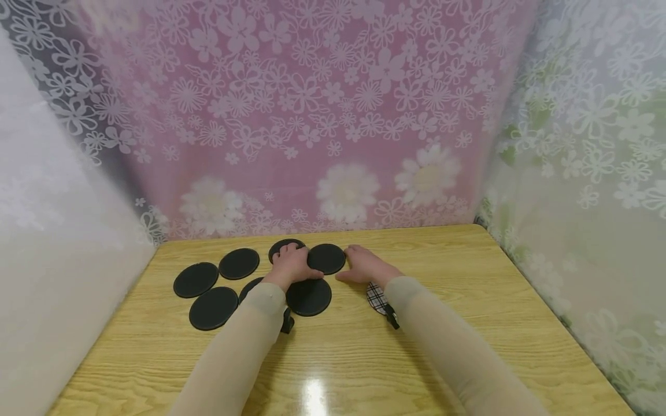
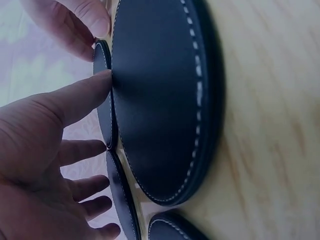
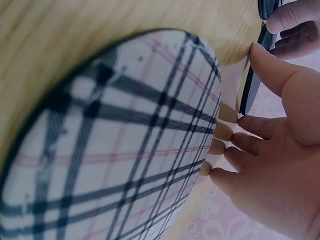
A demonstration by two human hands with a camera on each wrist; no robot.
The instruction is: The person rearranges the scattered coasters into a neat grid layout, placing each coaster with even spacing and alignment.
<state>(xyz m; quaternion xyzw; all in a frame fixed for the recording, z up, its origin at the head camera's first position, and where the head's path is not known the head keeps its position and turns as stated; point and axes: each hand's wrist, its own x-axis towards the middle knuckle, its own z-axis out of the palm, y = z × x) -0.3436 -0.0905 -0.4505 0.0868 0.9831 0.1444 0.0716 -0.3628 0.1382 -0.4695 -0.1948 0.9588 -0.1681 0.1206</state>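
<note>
My left hand (image 1: 291, 266) lies over the back row of round black coasters, fingers spread. In the left wrist view its thumb (image 2: 85, 92) reaches the seam between a large near coaster (image 2: 155, 100) with white stitching and a coaster behind it (image 2: 104, 107). The other fingertips are at the edges of the back coasters. My right hand (image 1: 366, 267) stands just right of the back right coaster (image 1: 326, 259), thumb and fingers apart, fingertips down at the tabletop. A plaid coaster (image 3: 130, 145), white with black and pink lines, lies beside it, partly under the right sleeve.
Several more black coasters (image 1: 195, 280) lie in two rows at the left of the wooden table (image 1: 458, 329); the left sleeve partly hides one (image 1: 251, 286). A flowered pink curtain (image 1: 322, 115) hangs behind the table, with pale sheets (image 1: 588, 202) at both sides.
</note>
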